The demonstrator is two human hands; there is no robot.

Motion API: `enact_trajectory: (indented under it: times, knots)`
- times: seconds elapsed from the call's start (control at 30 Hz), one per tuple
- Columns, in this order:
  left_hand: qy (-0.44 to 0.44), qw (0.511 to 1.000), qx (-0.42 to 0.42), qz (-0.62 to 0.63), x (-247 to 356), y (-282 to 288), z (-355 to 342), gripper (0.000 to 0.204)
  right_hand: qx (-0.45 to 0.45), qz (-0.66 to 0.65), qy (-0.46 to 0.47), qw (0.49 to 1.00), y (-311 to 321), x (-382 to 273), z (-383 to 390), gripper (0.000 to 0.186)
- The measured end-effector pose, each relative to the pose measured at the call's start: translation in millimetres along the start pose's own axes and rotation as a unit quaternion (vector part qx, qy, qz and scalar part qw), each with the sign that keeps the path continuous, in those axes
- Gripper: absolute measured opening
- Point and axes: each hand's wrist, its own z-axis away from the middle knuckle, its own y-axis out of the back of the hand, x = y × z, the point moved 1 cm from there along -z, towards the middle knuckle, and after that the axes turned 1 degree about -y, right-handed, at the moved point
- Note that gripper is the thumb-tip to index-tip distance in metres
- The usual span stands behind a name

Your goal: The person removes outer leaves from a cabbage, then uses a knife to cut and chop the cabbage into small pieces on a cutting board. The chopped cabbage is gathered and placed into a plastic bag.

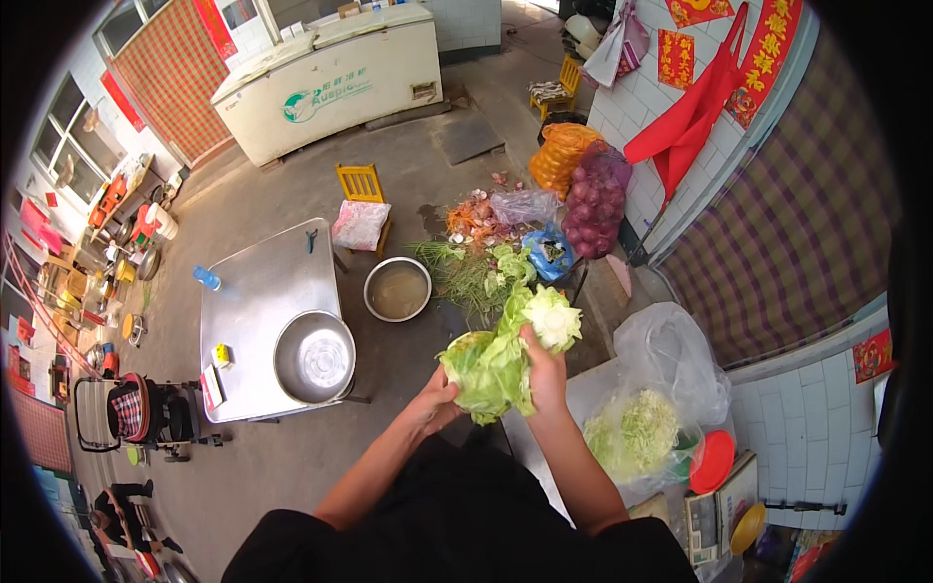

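Note:
My left hand (pixel 435 400) grips a pale green cabbage (pixel 466 374) at its lower left, in front of my body. My right hand (pixel 541 379) is closed on its loose outer leaves (pixel 513 340), which rise to a white cut stem end (pixel 554 316). Beyond them lies a pile of green trimmings and leaves (pixel 471 277), beside a steel bowl of cloudy water (pixel 397 290). At my right, shredded cabbage (pixel 641 437) sits in a clear plastic bag (pixel 661 345).
A metal table (pixel 253 282) holds an empty steel basin (pixel 314 356). A yellow chair (pixel 360 182) stands behind the bowl, a freezer (pixel 330 97) farther back. Onion sacks (pixel 595 199) line the right wall. A stroller (pixel 136 413) and a seated person (pixel 117 510) are at left.

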Motion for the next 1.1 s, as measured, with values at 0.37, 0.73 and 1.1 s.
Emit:
enact_trajectory:
  times: [0.37,0.73,1.1]
  knots:
    - [0.252,0.954,-0.126,0.107,56.8,177.6,-162.7,0.11,0.036,-0.209,-0.028,0.977,22.1,-30.2,-217.2,0.02]
    - [0.237,0.961,-0.141,-0.024,198.3,172.7,-401.1,0.102,0.238,0.47,0.243,0.815,-1.0,-64.8,-392.4,0.059]
    - [0.084,0.993,-0.085,-0.016,234.1,113.0,-487.4,0.081,0.22,0.5,0.292,0.785,-143.2,0.1,-372.1,0.053]
